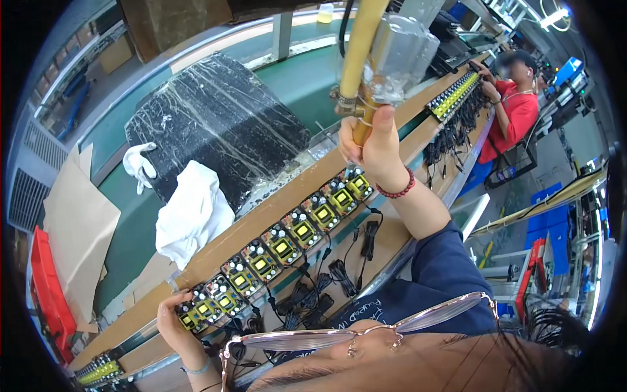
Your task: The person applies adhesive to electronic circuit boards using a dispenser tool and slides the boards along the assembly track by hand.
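My right hand (375, 144) is closed round the amber lower part of a glue dispenser (369, 85). This has a thick yellow hose, a metal hose clamp and a clear plastic bottle beside it. Its lower end points down at the right end of a row of power-supply circuit boards (281, 248). These boards carry yellow transformers and round capacitors, and lie side by side on a long wooden rail. At the row's left end, my left hand (176, 326) grips the edge of the end board with bent fingers. Black cables (313, 294) with plugs trail from the boards toward me.
Behind the rail lie a white cloth (194, 212), a white glove (139, 166) and a glue-streaked black mat (215, 124) on a green belt. Cardboard (78, 228) and a red bin (49, 294) stand left. A co-worker in red (516, 111) handles more boards (454, 95) at far right.
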Available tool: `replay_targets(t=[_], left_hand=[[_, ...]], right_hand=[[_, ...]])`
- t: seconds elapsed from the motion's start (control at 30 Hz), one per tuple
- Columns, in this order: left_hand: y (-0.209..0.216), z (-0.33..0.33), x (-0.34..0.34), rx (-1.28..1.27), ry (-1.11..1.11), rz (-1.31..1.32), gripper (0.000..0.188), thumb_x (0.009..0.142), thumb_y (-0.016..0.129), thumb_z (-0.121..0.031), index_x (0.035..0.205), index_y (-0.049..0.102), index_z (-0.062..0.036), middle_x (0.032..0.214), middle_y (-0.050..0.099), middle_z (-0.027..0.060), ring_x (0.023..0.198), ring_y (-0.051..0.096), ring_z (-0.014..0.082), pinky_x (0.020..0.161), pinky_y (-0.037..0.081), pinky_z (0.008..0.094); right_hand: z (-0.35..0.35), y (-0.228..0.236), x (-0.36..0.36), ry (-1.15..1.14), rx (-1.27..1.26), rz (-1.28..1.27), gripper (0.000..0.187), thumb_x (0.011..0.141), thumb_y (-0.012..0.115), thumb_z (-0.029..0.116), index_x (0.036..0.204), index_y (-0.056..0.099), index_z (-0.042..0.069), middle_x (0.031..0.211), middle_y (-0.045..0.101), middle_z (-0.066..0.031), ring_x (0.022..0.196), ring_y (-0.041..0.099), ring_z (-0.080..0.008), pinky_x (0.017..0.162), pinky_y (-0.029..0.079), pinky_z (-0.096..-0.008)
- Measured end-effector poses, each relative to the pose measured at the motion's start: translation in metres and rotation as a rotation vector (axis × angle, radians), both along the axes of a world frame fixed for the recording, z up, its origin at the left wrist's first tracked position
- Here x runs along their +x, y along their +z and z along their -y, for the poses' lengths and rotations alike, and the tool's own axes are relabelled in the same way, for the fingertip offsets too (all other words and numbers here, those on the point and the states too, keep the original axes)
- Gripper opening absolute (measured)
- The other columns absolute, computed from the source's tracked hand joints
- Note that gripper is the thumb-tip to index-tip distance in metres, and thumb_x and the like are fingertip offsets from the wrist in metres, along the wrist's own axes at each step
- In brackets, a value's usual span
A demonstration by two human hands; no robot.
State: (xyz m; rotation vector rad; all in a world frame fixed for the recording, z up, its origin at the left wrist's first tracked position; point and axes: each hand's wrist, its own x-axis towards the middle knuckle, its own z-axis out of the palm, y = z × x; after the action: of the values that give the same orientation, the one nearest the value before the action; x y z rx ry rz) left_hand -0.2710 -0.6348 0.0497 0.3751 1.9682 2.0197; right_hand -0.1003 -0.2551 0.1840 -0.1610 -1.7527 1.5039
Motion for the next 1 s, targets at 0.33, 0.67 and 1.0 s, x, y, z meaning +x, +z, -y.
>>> replay_targets(t=[0.33,0.67,1.0], left_hand=[[-0.004,-0.001,-0.005,-0.034,0.004,0.052,0.043,0.095,0.032,-0.028,0.088,0.058,0.0054,0.088,0.063,0.0175,0.094,0.057,0.0266,0.092,0.040,0.0384],[0.007,-0.002,-0.001,-0.039,-0.081,-0.152,0.044,0.095,0.034,-0.028,0.086,0.060,0.0056,0.088,0.064,0.0160,0.095,0.058,0.0261,0.091,0.039,0.0369],[0.024,-0.008,0.007,-0.045,-0.091,-0.179,0.040,0.094,0.037,-0.026,0.087,0.061,0.0055,0.089,0.065,0.0156,0.096,0.057,0.0255,0.092,0.038,0.0364]], right_hand=[[-0.003,0.001,-0.008,-0.016,-0.017,-0.010,0.066,0.087,0.036,0.067,0.081,0.046,0.002,0.045,0.041,-0.0028,0.035,0.039,-0.0089,0.035,0.033,-0.0226],[-0.005,0.004,-0.007,-0.040,0.002,-0.012,0.065,0.088,0.035,0.066,0.080,0.046,0.002,0.044,0.041,-0.0032,0.036,0.040,-0.0100,0.036,0.034,-0.0233],[-0.004,0.008,-0.006,-0.043,0.016,0.004,0.064,0.089,0.035,0.064,0.088,0.047,0.001,0.045,0.041,-0.0030,0.035,0.040,-0.0096,0.035,0.033,-0.0228]])
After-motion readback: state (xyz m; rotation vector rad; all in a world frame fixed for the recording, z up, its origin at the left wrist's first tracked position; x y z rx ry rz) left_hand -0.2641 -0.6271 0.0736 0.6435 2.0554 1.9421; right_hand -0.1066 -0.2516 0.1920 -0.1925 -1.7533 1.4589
